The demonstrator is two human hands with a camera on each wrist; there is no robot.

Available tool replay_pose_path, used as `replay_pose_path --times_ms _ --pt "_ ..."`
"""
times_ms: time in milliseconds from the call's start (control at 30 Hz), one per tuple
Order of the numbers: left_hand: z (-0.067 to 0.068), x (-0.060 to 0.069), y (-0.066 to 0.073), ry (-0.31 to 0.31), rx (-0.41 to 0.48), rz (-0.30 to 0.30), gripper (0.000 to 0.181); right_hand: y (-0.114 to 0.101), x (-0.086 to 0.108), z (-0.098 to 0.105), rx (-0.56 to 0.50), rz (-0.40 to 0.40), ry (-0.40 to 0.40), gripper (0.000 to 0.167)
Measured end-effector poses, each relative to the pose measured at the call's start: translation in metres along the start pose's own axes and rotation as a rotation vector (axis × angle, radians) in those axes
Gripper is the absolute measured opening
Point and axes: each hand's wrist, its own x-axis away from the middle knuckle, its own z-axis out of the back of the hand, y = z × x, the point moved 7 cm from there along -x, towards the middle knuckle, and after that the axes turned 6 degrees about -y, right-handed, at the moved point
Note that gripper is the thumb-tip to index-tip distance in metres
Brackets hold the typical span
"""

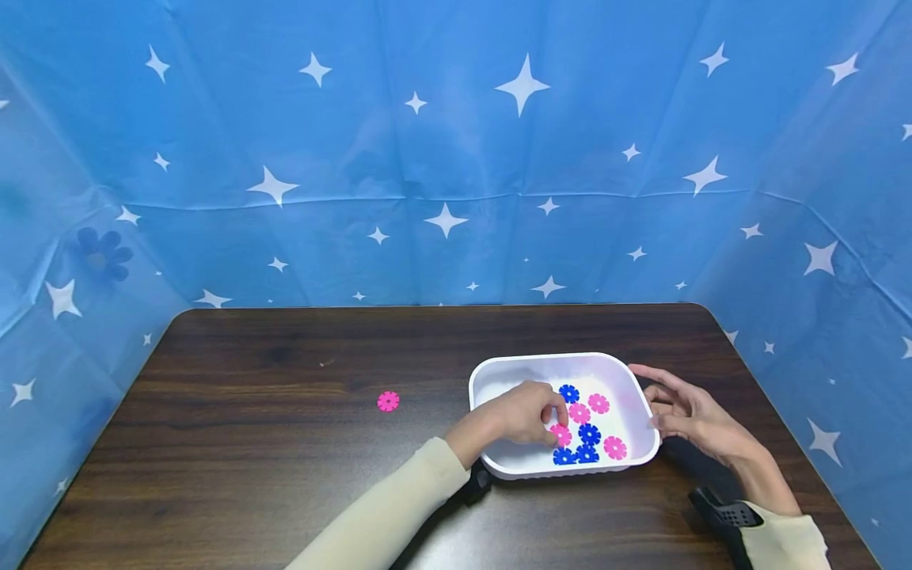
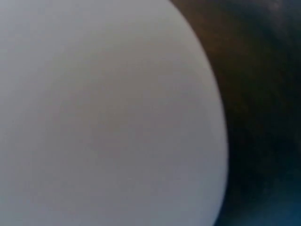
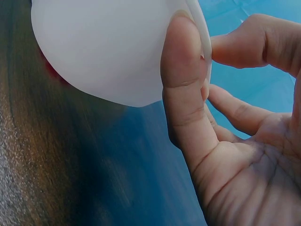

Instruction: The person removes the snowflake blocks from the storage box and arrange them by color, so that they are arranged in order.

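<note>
A white plastic tray (image 1: 545, 473) stands on the table, with several flower-shaped, notched discs inside, among them a blue disc (image 1: 589, 434) and a pink disc (image 1: 615, 447). Over its left wall reaches my left hand (image 1: 523, 413), thumb and forefinger bent about another pink disc (image 1: 562, 435), which they seem to pinch. The tray's right rim is between the thumb and fingers of my right hand (image 1: 687, 416); the right wrist view shows the thumb (image 3: 181, 61) against the outer wall. Only the tray's blurred wall (image 2: 117, 117) fills most of the left wrist view, hiding the left fingers.
A single pink disc (image 1: 388, 401) lies on the dark wooden table (image 1: 271, 443), left of the tray. Blue cloth with white stars (image 1: 456, 158) hangs behind the table and along both sides.
</note>
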Motion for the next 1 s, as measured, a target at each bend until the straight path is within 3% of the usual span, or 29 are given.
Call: replay_pose_path --times_ms 333,533,767,1000 --pt "0.005 -0.001 0.009 0.037 -0.058 -0.100 0.020 -0.001 0.001 0.003 0.010 0.010 0.002 0.077" --pt "0.011 0.006 0.011 0.064 0.029 -0.158 0.011 0.001 0.000 0.002 -0.002 0.009 -0.005 0.076" --pt "0.023 0.018 0.006 0.114 0.080 -0.120 0.006 0.001 -0.001 0.003 0.012 0.012 -0.001 0.077" --pt "0.033 0.036 0.006 0.207 0.177 -0.168 0.009 0.002 0.000 0.003 0.032 -0.001 0.005 0.074"
